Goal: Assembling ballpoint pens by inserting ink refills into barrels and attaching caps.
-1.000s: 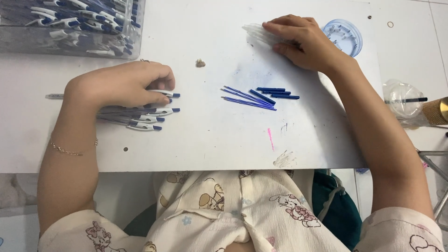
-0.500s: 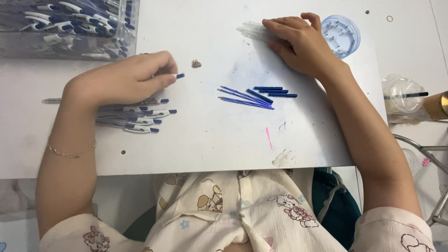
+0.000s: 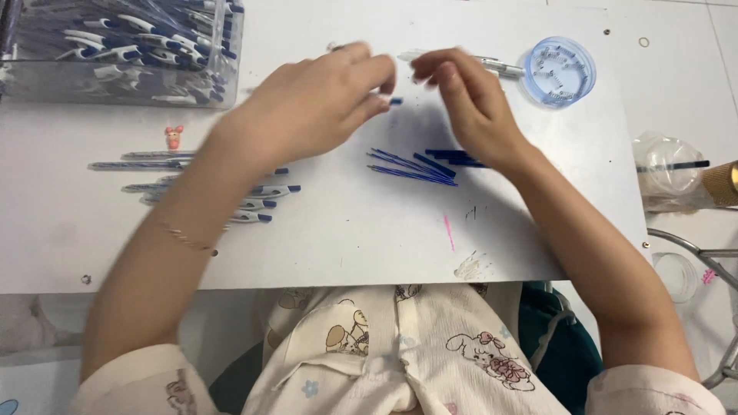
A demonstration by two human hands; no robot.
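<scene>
White worktable (image 3: 346, 238): blue-tipped pen part (image 3: 394, 101) is pinched by left hand (image 3: 311, 107), met at far centre by right hand (image 3: 469, 96) pinching clear barrel (image 3: 492, 66); refills (image 3: 419, 163) are laid just near, within reach.

White worktop (image 3: 369, 246), flat board with small screw holes near the edges, smudged with blue ink and one pink mark. It lies on a paler white surface (image 3: 676, 92) that shows at right. Metal frame tubing (image 3: 703, 253) at the lower right edge. Light even and diffuse, with soft shadows.
</scene>
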